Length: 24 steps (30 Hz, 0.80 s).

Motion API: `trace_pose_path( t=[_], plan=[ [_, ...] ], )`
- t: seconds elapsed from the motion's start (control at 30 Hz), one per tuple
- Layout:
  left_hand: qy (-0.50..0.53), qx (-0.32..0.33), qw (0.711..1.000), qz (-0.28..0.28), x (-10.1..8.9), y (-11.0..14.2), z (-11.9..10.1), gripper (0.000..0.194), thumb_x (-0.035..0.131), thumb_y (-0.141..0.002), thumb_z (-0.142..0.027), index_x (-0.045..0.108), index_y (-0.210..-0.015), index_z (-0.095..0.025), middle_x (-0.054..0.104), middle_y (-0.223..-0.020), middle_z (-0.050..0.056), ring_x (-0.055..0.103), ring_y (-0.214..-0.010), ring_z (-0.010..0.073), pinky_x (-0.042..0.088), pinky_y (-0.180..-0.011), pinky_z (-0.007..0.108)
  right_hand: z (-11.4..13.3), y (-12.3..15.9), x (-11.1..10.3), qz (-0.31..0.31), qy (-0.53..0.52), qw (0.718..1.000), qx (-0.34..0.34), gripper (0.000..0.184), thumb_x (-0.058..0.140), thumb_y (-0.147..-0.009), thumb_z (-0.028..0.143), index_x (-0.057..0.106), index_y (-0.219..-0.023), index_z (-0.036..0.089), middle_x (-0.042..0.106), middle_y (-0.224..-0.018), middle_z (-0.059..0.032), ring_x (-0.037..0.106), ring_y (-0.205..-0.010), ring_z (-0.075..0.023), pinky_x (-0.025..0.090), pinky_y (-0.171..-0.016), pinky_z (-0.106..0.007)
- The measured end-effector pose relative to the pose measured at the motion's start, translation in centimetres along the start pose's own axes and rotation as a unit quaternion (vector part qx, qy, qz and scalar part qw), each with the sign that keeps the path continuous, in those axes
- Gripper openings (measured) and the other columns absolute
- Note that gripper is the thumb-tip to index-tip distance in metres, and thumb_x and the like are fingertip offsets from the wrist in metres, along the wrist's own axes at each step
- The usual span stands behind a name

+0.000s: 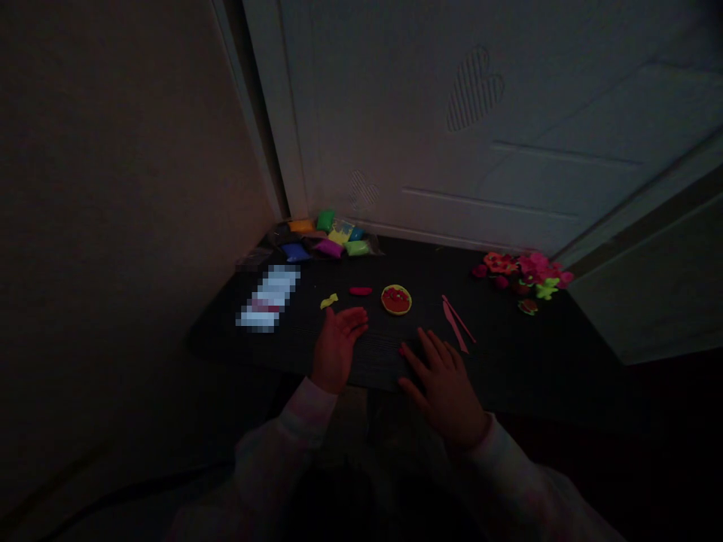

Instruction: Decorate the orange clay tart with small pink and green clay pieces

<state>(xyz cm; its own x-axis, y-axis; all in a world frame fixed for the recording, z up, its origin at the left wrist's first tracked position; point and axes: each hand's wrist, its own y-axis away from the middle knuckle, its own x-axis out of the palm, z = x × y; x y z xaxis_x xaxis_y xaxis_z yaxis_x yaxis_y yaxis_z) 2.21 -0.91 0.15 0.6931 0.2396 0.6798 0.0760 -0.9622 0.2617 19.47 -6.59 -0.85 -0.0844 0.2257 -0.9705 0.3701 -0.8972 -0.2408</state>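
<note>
In dim light a dark tabletop (508, 361) lies before me. My left hand (337, 346) rests at its near edge, fingers stretched out and holding nothing, just below a small yellow clay piece (329, 301). My right hand (443, 384) lies flat on the table with fingers spread, empty. Beyond the hands sit a red clay strip (360, 290) and a round yellow disc topped with red clay (396, 299). Two thin pink modelling tools (456, 324) lie just beyond my right hand.
Several coloured clay packets (324, 237) are piled at the table's far left corner. A cluster of pink and red clay flowers (525, 275) sits at the far right. A pale sheet (269, 297) lies on the left. A white door (480, 113) stands behind the table.
</note>
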Motion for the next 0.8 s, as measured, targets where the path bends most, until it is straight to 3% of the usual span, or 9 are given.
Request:
trace_pose_path(
  t=[0.2, 0.37, 0.53, 0.7, 0.8],
  plan=[
    [0.003, -0.004, 1.000, -0.004, 0.16, 0.10, -0.18, 0.048, 0.028, -0.087, -0.041, 0.065, -0.072, -0.013, 0.065, -0.078, 0.007, 0.059, -0.076, 0.0153, 0.044, -0.076, 0.029, -0.69, 0.01, 0.01, -0.005, -0.003, 1.000, -0.009, 0.051, 0.036, -0.084, 0.043, 0.041, -0.126, 0.015, 0.034, -0.135, -0.0175, 0.030, -0.123, -0.0274, 0.030, -0.094, -0.044],
    [0.006, -0.007, 1.000, -0.003, 0.26, 0.16, -0.31, 0.049, 0.027, -0.087, -0.041, 0.065, -0.072, -0.013, 0.065, -0.078, 0.007, 0.059, -0.076, 0.0151, 0.044, -0.075, 0.029, -0.13, -0.02, -0.22, 0.012, -0.003, 1.000, -0.024, 0.047, 0.039, -0.082, 0.045, 0.042, -0.125, 0.025, 0.032, -0.136, -0.0133, 0.031, -0.123, -0.0265, 0.027, -0.095, -0.046],
    [0.007, -0.002, 1.000, -0.001, 0.18, 0.18, -0.21, 0.048, 0.029, -0.087, -0.042, 0.065, -0.072, -0.014, 0.065, -0.079, 0.007, 0.059, -0.078, 0.0153, 0.043, -0.076, 0.029, -0.30, -0.23, -0.03, -0.013, 0.013, 0.999, 0.030, 0.043, 0.040, -0.082, 0.044, 0.050, -0.119, 0.023, 0.036, -0.135, -0.0127, 0.032, -0.122, -0.0282, 0.026, -0.095, -0.047],
    [0.000, -0.004, 1.000, -0.002, 0.04, 0.03, -0.13, 0.049, 0.029, -0.086, -0.044, 0.065, -0.072, -0.014, 0.065, -0.079, 0.007, 0.059, -0.078, 0.0156, 0.043, -0.076, 0.029, -0.33, -0.23, 0.01, -0.002, 0.004, 1.000, -0.011, 0.042, 0.042, -0.081, 0.044, 0.047, -0.120, 0.031, 0.035, -0.136, -0.0081, 0.033, -0.122, -0.0243, 0.026, -0.096, -0.044],
    [-0.005, -0.006, 1.000, -0.004, -0.02, 0.00, -0.16, 0.049, 0.030, -0.085, -0.046, 0.065, -0.072, -0.015, 0.065, -0.081, 0.007, 0.059, -0.079, 0.0160, 0.042, -0.077, 0.030, -0.46, -0.32, -0.02, -0.013, 0.011, 1.000, 0.011, 0.042, 0.042, -0.081, 0.044, 0.048, -0.120, 0.028, 0.034, -0.136, -0.0103, 0.031, -0.122, -0.0281, 0.025, -0.095, -0.048]
  ],
)
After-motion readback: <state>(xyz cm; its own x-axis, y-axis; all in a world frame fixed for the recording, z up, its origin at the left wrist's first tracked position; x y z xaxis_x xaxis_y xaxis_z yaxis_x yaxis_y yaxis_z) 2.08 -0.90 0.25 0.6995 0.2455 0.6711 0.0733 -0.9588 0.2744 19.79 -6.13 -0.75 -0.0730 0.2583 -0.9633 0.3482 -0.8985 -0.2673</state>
